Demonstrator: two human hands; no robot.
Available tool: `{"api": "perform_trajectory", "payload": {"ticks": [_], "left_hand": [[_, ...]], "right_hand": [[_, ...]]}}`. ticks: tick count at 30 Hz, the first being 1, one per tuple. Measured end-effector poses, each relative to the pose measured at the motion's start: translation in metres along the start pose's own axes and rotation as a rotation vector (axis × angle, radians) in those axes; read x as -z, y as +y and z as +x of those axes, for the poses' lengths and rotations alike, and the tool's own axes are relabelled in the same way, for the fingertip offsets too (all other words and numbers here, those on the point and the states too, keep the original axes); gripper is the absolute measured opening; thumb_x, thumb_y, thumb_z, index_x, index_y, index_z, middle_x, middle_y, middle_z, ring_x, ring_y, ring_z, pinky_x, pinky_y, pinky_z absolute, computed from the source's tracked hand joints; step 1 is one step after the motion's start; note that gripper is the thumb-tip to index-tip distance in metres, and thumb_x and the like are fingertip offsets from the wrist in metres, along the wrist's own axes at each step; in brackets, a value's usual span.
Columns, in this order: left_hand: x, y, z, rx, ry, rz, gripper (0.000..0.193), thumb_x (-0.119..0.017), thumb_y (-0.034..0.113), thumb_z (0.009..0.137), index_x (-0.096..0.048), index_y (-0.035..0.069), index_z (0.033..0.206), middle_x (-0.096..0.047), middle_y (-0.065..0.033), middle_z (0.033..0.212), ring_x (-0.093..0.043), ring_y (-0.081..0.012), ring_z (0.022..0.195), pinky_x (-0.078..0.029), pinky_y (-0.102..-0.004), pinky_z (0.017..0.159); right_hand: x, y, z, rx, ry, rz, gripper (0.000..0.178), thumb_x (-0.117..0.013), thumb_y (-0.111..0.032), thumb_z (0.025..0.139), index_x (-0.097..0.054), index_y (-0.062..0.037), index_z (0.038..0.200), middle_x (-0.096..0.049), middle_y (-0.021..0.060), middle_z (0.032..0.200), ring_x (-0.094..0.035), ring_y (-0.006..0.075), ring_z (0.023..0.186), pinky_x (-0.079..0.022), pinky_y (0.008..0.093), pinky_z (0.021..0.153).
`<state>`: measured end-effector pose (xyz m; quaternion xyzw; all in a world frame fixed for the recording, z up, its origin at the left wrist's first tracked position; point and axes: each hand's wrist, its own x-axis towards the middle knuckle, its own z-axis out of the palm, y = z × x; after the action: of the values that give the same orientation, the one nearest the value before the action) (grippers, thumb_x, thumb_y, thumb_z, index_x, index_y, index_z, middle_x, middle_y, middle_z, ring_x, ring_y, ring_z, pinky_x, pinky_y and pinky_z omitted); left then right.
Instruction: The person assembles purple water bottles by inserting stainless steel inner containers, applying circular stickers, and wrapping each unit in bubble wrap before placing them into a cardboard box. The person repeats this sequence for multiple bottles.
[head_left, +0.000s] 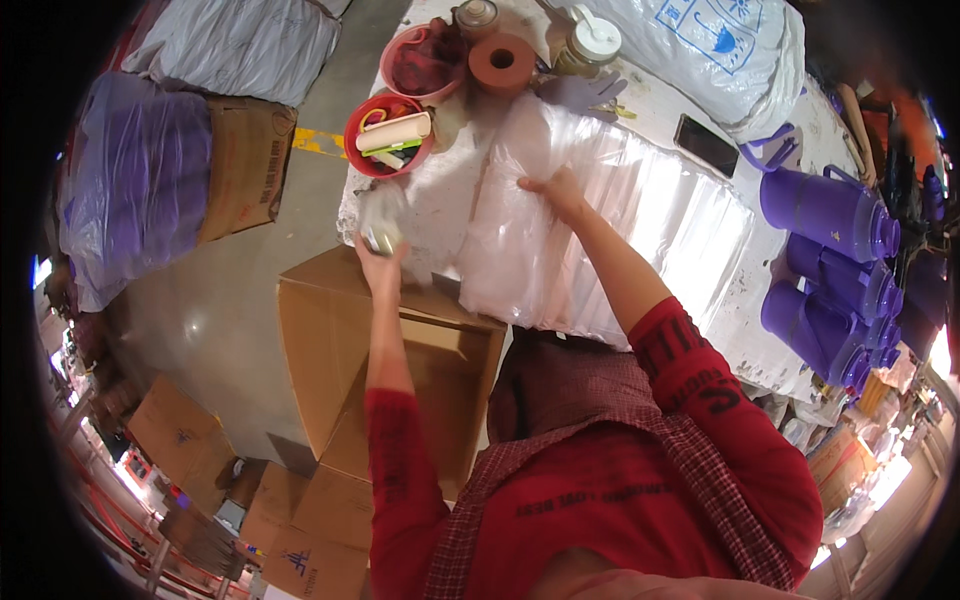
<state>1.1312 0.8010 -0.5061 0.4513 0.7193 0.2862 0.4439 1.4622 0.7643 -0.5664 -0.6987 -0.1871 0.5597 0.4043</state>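
At the table's left edge, my left hand (380, 262) is closed round a pale, partly see-through object (381, 218), blurred so that its kind does not show. My right hand (556, 193) rests on a stack of clear plastic bags (530, 250) spread over the middle of the table. Its thumb points left and its other fingers curl into the film, partly hidden. Below my left hand stands an open cardboard box (325, 370), its flaps raised. Beyond that hand, a red tub (350, 140) holds a cream-coloured roll and small tools.
A second reddish tub (390, 62), a tape roll (502, 64), a lidded jar (590, 45) and a phone (707, 146) lie farther back. Several purple bottles (825, 212) line the right side. Wrapped purple goods (140, 190) stand on the floor at left.
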Motion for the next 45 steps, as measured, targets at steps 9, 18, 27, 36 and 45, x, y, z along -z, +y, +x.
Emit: {"api": "perform_trajectory", "payload": {"ticks": [9, 18, 27, 36, 45], "left_hand": [[-0.07, 0.082, -0.011, -0.773, -0.988, 0.467, 0.076, -0.072, 0.002, 0.06, -0.047, 0.008, 0.131, -0.05, -0.0157, 0.127, -0.049, -0.0353, 0.116, -0.039, -0.0412, 0.101], [-0.109, 0.056, -0.022, -1.099, -0.807, 0.82, 0.079, -0.063, -0.006, 0.064, -0.042, 0.011, 0.139, -0.042, -0.0184, 0.138, -0.038, -0.0401, 0.128, -0.033, -0.0449, 0.108], [-0.134, 0.127, -0.054, -1.309, -0.99, 0.978, 0.075, -0.065, 0.003, 0.072, -0.038, 0.009, 0.142, -0.035, -0.0196, 0.146, -0.033, -0.0427, 0.133, -0.03, -0.0475, 0.11], [-0.369, 0.206, -0.255, -1.439, -1.298, 0.764, 0.054, -0.069, 0.005, 0.074, -0.056, 0.009, 0.126, -0.042, -0.0164, 0.142, -0.037, -0.0369, 0.133, -0.032, -0.0456, 0.109], [-0.556, 0.404, -0.409, -1.617, -0.79, 0.459, 0.093, -0.085, 0.031, 0.061, -0.042, 0.005, 0.139, -0.039, -0.022, 0.144, -0.038, -0.0389, 0.131, -0.031, -0.0413, 0.109]], "right_hand": [[0.008, 0.023, 0.033, 0.11, -0.194, -0.501, 0.038, -0.086, -0.021, 0.065, -0.066, 0.0099, 0.077, -0.065, 0.0146, 0.074, -0.061, 0.0217, 0.059, -0.047, 0.0364, 0.052], [-0.014, -0.02, -0.028, 0.03, 0.204, -0.567, 0.054, -0.077, -0.031, 0.073, -0.06, 0.0048, 0.109, -0.065, 0.026, 0.099, -0.062, 0.0401, 0.094, -0.049, 0.0446, 0.085], [0.136, 0.088, -0.215, 0.289, 0.619, -0.394, 0.049, -0.059, -0.019, 0.085, -0.049, -0.0069, 0.131, -0.042, 0.0154, 0.142, -0.04, 0.0321, 0.13, -0.031, 0.0441, 0.109], [0.309, 0.116, -0.316, 0.239, 0.459, -0.531, 0.072, -0.07, -0.029, 0.082, -0.039, -0.0024, 0.14, -0.037, 0.0207, 0.146, -0.048, 0.0383, 0.125, -0.04, 0.0412, 0.106], [0.722, -0.061, -0.441, 0.728, 1.04, -1.032, 0.065, -0.079, -0.029, 0.069, -0.056, -0.0129, 0.127, -0.049, 0.0127, 0.137, -0.051, 0.0336, 0.119, -0.043, 0.042, 0.099]]}}
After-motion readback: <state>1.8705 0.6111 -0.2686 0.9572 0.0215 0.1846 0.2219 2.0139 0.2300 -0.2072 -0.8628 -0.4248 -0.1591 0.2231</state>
